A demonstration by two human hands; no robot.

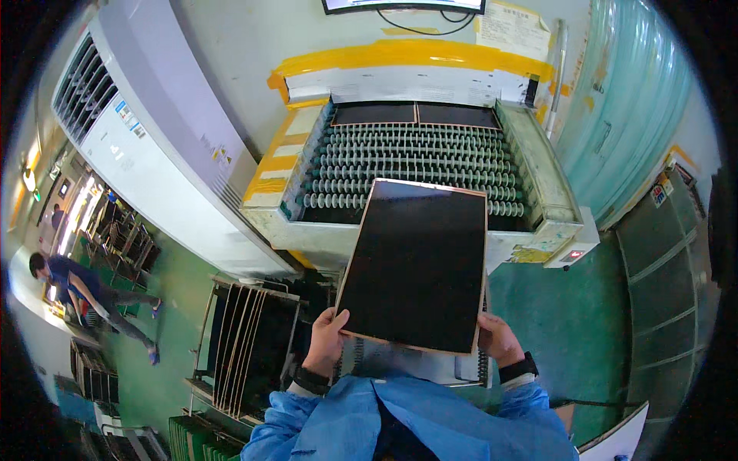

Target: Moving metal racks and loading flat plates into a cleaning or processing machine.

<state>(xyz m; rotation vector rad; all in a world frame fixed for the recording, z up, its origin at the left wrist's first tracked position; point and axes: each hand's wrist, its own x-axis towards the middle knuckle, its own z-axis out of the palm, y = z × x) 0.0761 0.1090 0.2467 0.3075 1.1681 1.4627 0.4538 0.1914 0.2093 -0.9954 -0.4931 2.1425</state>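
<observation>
Between my two hands is a flat black panel [419, 269] with thin copper-coloured edges, perhaps a circuit board blank. My left hand [327, 339] grips its near left corner, thumb on top. Its near right edge is in my right hand [500, 339], whose fingertips are partly hidden behind the panel. The panel's far edge overlaps the front of a roller conveyor [407, 165] in this view; whether it touches the rollers I cannot tell. Two more dark panels [374, 114] lie side by side at the conveyor's far end.
A rack [242, 346] holding several upright panels stands at left, beside a tall white air conditioner [161, 154]. Clear plastic strips [630, 107] hang at right, above grey framed panels [661, 269]. Another person [92, 300] walks far left on the green floor. A screen [403, 6] hangs above.
</observation>
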